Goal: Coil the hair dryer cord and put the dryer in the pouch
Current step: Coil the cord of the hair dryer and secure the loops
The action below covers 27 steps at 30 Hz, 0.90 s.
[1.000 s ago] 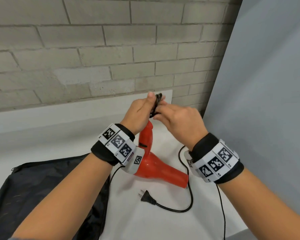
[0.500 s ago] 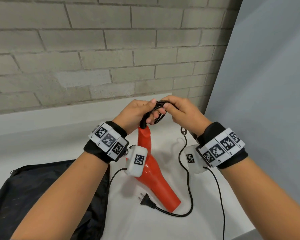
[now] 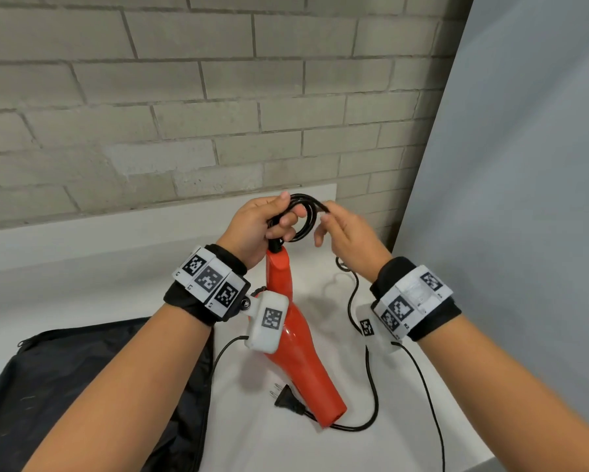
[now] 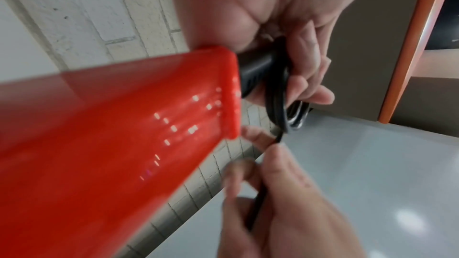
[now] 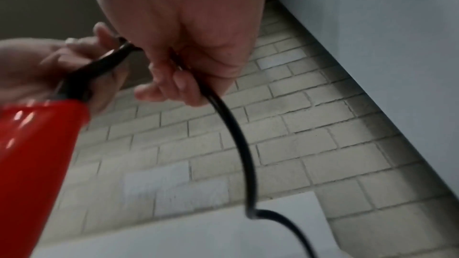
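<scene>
Currently, left hand [image 3: 252, 229]: grip clenched round cord [image 3: 305, 216] loops atop red dryer [image 3: 300, 352].
right hand [image 3: 347, 240]: pinches cord.
dryer nozzle: on tabletop [image 3: 252, 437].
pouch [image 3: 65, 386]: left, partly cut off.

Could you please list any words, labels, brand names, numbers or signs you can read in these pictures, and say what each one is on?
No readable words, brand names or numbers.
Wrist bands: black-and-white square code markers, with tiny characters below them too small to read.
Wrist cameras: the same kind of marker, no text.
Hair dryer, cord, plug and pouch: no print visible.
</scene>
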Motion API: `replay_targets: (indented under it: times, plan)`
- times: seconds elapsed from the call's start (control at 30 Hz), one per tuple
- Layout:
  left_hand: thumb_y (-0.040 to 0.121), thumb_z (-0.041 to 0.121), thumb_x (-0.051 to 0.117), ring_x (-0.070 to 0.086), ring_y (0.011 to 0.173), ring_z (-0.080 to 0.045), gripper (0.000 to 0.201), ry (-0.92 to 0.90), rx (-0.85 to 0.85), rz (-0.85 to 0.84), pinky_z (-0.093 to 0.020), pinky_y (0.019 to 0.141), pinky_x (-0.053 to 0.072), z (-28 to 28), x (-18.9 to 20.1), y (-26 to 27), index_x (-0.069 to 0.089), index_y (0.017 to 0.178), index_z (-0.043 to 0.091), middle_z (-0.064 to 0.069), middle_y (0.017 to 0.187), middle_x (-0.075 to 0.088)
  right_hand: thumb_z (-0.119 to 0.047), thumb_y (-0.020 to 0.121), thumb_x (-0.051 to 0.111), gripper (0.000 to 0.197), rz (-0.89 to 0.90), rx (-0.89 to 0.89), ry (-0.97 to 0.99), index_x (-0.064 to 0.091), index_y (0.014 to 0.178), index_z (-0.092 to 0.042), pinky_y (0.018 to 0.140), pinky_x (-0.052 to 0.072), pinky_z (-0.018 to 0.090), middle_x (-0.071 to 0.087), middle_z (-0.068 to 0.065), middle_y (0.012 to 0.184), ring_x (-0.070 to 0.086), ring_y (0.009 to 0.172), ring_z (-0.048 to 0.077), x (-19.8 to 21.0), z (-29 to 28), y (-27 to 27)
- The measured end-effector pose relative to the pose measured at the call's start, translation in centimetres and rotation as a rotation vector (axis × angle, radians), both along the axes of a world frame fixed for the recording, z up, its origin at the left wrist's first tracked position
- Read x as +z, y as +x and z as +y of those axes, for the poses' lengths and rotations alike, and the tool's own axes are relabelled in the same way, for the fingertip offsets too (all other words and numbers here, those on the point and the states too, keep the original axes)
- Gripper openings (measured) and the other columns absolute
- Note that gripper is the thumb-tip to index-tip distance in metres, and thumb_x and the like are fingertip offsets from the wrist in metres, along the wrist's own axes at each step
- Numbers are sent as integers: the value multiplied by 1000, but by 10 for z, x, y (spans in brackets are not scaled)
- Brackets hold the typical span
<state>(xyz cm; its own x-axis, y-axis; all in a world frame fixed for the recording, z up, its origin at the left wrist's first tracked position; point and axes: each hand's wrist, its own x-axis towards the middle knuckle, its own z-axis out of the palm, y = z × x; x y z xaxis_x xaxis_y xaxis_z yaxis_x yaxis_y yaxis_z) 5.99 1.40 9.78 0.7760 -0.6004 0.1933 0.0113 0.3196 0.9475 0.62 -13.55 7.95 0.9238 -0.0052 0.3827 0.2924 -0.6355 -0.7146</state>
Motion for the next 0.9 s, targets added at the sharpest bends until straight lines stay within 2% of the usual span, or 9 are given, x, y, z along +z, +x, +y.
replay_targets:
  times: [0.07, 0.13, 0.23, 0.43, 0.57, 0.67, 0.73, 0.83, 0.9]
  plan:
    - [97, 19, 29, 27, 32, -2, 40, -36, 19, 17, -15, 45, 37, -1, -1, 2, 59, 76, 3, 9, 44, 45, -14, 98, 31, 32, 114, -11, -181, 37, 129, -12, 65, 44, 22, 64, 7, 79, 53, 58, 4, -13, 4, -2]
    - [97, 18, 28, 31, 36, -3, 38, -76, 46, 18, -15, 49, 41, -2, -2, 3, 60, 82, 3, 9, 48, 49, -10, 95, 35, 42, 229, 5, -350, 26, 136, -10, 80, 48, 36, 66, 11, 91, 59, 77, 20, -24, 12, -4]
    - [97, 16, 27, 43, 44, -2, 34, -75, 68, -47, -14, 56, 45, -5, -5, 4, 60, 92, 5, 11, 56, 58, -13, 93, 37, 49, 276, 32, -518, 21, 138, -9, 78, 50, 45, 66, 15, 93, 61, 82, 32, -34, 23, -8]
    - [96, 8, 32, 65, 78, 0, 31, -149, 98, -81, -15, 79, 50, -10, -11, 4, 50, 119, 0, 10, 81, 73, -10, 95, 35, 30, 226, 48, -523, 38, 124, -3, 70, 49, 43, 63, 20, 92, 59, 77, 35, -23, 18, -16]
    - [95, 6, 36, 65, 81, 2, 34, -177, 251, -113, -15, 81, 50, -14, -16, 7, 44, 126, -3, 14, 80, 73, -13, 96, 39, 26, 124, 25, -308, 52, 118, -7, 57, 39, 12, 58, 7, 79, 51, 61, 13, -25, 11, -23]
    - [94, 7, 39, 64, 84, 4, 30, -121, 353, -191, -17, 86, 49, -15, -16, 6, 48, 123, 9, 14, 89, 70, -10, 96, 39, 30, 39, 17, -157, 56, 120, -11, 63, 41, 6, 63, 8, 87, 54, 65, 15, -30, 9, -29]
    - [94, 8, 41, 63, 84, 6, 27, -61, 393, -266, -17, 88, 48, -17, -16, 6, 49, 117, 17, 2, 104, 64, -10, 95, 39, 31, -55, 12, -164, 58, 120, -9, 70, 37, 1, 62, 6, 93, 53, 75, 14, -31, 8, -29]
    - [94, 7, 41, 61, 83, 12, 24, 67, 405, -367, -11, 84, 47, -20, -17, 7, 56, 113, 9, 0, 112, 58, -14, 92, 38, 34, -185, -3, -255, 61, 116, -5, 66, 36, 11, 57, 10, 83, 53, 72, 21, -23, 5, -27]
    - [96, 12, 38, 62, 82, 10, 27, 165, 400, -400, -12, 84, 46, -21, -16, 5, 60, 107, 0, 2, 102, 63, -17, 92, 37, 34, -300, -37, -364, 63, 110, -6, 60, 39, 20, 58, 12, 83, 56, 66, 25, -13, 2, -26]
